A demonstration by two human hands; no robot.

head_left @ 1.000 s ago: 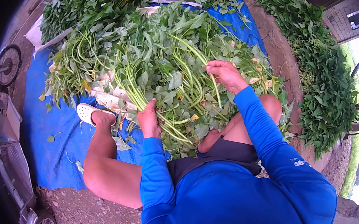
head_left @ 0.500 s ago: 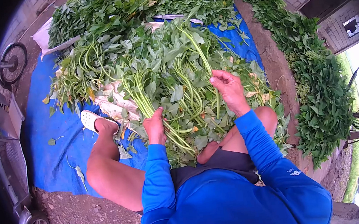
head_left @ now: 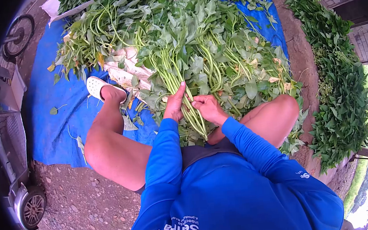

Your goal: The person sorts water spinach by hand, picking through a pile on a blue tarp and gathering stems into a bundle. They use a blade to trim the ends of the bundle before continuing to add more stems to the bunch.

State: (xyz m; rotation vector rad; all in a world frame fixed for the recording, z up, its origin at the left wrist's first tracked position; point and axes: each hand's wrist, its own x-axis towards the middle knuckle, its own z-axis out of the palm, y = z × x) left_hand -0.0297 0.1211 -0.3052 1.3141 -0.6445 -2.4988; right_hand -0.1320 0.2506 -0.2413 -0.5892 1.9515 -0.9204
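My left hand (head_left: 175,105) is wrapped round the lower part of a bunch of long green stems with leaves, which looks like water spinach (head_left: 168,70). The thumb lies along the stems, whose cut ends stick out toward my lap. Pressed against the right side of the same bunch, my right hand (head_left: 209,108) has its fingers closed on the stems; the fingertips are partly hidden. More loose leafy stems (head_left: 214,63) lie just beyond both hands.
A blue tarp (head_left: 52,127) lies under the greens, with a pale sack (head_left: 128,67) showing between them. More greens (head_left: 342,99) line the right side. A wheeled vehicle (head_left: 31,207) and a bicycle wheel (head_left: 19,35) stand left. My foot wears a white clog (head_left: 96,87).
My right hand has come down and left with a single leafy stem, joining the bunch in my left hand. The view has shifted slightly.
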